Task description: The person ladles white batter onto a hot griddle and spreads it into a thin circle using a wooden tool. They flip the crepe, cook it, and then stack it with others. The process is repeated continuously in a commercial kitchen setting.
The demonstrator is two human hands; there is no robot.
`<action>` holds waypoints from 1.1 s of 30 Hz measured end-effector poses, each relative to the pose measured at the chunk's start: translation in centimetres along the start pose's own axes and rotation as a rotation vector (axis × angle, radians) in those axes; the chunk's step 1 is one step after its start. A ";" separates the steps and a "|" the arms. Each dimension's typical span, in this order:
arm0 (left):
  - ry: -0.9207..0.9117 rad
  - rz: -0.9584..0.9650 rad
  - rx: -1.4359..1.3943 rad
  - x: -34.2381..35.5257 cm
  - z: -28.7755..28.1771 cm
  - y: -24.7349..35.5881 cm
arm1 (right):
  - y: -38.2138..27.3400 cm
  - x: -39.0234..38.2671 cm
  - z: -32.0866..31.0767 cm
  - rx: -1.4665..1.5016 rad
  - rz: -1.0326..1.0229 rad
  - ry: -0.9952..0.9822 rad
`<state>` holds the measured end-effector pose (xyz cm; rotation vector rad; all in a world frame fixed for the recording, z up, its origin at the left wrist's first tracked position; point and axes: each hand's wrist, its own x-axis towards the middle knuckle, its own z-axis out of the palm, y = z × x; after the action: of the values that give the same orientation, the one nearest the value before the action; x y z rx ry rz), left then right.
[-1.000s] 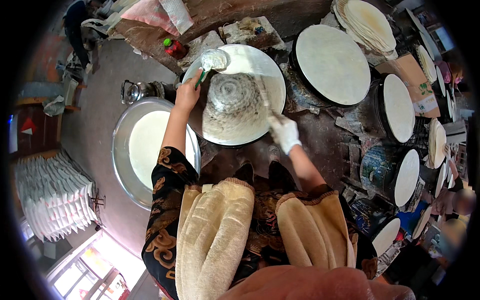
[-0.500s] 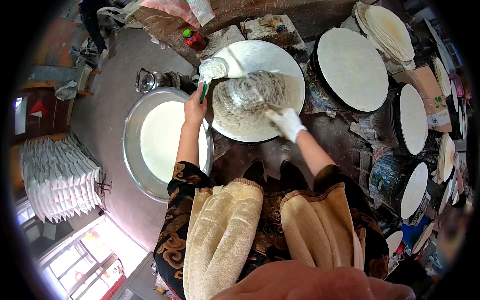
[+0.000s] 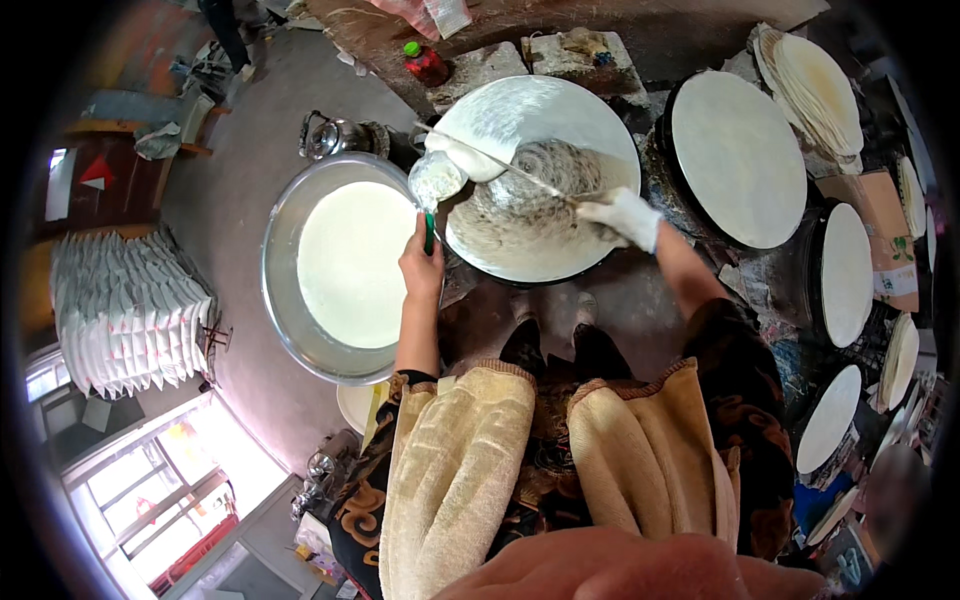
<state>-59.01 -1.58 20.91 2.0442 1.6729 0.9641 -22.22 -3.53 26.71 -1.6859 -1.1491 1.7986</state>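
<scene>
At upper centre, a green-handled ladle is grasped by the left hand. Over the griddle, a thin stick is apparently gripped by the blurred, gloved right hand.

No text can be read, even on the cardboard box.

We're seeing a food workshop: round griddles lining the right, thin pancakes lying stacked far right, pale batter sitting in a basin left.
</scene>
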 end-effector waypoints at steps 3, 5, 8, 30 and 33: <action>0.065 -0.020 0.027 -2.2 -0.9 -0.3 | -1.2 1.2 -6.2 -0.078 0.005 -0.006; 0.033 -0.047 0.009 -3.1 -0.8 0.0 | -0.6 3.7 -8.8 0.061 -0.101 0.145; 0.049 -0.017 0.039 -4.5 -1.0 0.0 | -3.8 3.8 -6.5 -0.040 -0.010 0.043; -0.200 0.116 0.067 -14.3 -3.6 3.7 | -8.6 10.3 -10.4 -0.450 -0.149 -0.361; -0.210 0.232 0.001 -14.4 -3.4 4.4 | -10.1 13.4 -7.7 -0.447 -0.105 -0.303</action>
<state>-59.26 -16.98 21.93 2.2885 1.3532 0.7823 -19.55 14.70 27.10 -1.5670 -1.8486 1.8724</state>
